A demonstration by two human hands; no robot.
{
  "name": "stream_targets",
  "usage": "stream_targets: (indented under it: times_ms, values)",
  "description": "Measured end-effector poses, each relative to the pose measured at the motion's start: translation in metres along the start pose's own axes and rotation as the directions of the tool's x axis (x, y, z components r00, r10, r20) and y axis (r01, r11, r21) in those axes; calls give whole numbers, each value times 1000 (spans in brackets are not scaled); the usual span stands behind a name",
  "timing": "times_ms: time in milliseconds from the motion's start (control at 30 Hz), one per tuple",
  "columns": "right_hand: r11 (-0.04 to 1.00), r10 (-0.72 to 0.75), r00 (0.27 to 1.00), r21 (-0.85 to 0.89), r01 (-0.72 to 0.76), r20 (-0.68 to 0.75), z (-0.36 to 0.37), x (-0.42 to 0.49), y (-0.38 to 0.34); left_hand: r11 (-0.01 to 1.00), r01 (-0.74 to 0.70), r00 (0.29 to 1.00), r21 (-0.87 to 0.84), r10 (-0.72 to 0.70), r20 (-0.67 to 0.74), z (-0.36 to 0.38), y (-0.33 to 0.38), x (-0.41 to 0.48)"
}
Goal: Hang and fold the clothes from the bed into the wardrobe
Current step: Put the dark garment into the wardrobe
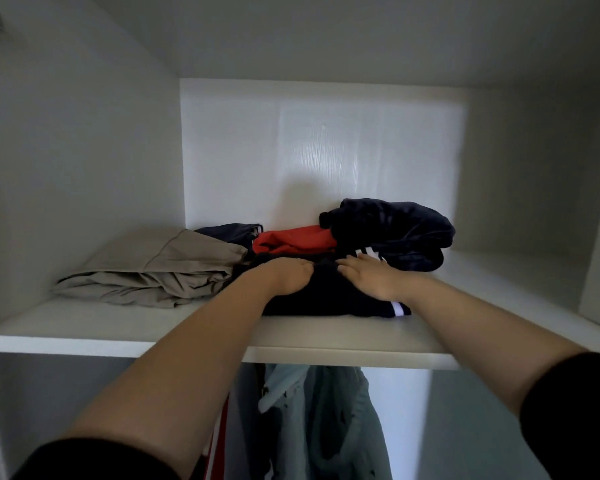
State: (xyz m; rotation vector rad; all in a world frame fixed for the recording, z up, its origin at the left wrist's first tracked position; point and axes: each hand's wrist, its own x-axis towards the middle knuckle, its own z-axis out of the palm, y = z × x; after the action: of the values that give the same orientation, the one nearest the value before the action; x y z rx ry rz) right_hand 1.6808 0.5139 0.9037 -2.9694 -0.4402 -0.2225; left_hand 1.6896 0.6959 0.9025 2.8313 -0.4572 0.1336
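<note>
1. Our left hand [288, 275], fingers curled, and right hand [371, 275], fingers flat, press the dark folded garment [326, 299] onto the shelf [118, 327].
2. Beige trousers [153, 268] lie at nine o'clock; shirts [319, 420] hang below.
3. The bed is unseen; we cannot tell what remains.

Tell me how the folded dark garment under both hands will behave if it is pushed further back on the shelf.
The dark garment looks soft, so it would likely bunch rather than slide stiffly. Probably light. Pushed back, it may crowd the red garment.

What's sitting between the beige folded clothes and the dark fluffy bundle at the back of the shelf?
A red garment, with a dark striped piece just left of it, seen in the head view.
</note>
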Motion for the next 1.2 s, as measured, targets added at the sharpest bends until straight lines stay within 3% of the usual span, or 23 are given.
stream_targets:
  times_ms: [167, 400, 467, 567, 633, 767, 967, 1200]
  values:
    - [986, 124, 990, -102, -131, -70, 12, 16, 7, 996, 85, 993, 26, -82, -82, 12, -22, 2]
    - [959, 183, 980, 232, -161, -77, 13, 17, 13, 985, 125, 989, -119, -133, -66, 14, -19, 3]
    - [965, 187, 978, 206, -164, -98, 13, 13, 12, 988, 117, 986, -99, -127, -108, 17, -18, 2]
    - [986, 161, 946, -3, -168, -281, 12, 6, 4, 995, 87, 973, -43, -94, -210, 20, -17, -2]
    - [987, 149, 920, -4, -161, -363, 14, -2, -5, 998, 57, 968, 4, -54, -245, 20, -15, -4]
    - [978, 203, 947, 15, -206, -249, 20, -19, -8, 1000, 6, 981, 26, -1, -193, 20, -11, -14]
    - [957, 287, 894, 56, -286, -343, 16, -71, -20, 999, -35, 978, 27, 40, -203, 30, 21, -56]
    - [937, 312, 849, -9, -348, -426, 21, -189, -8, 975, -190, 944, 115, 214, -253, 64, 89, -140]
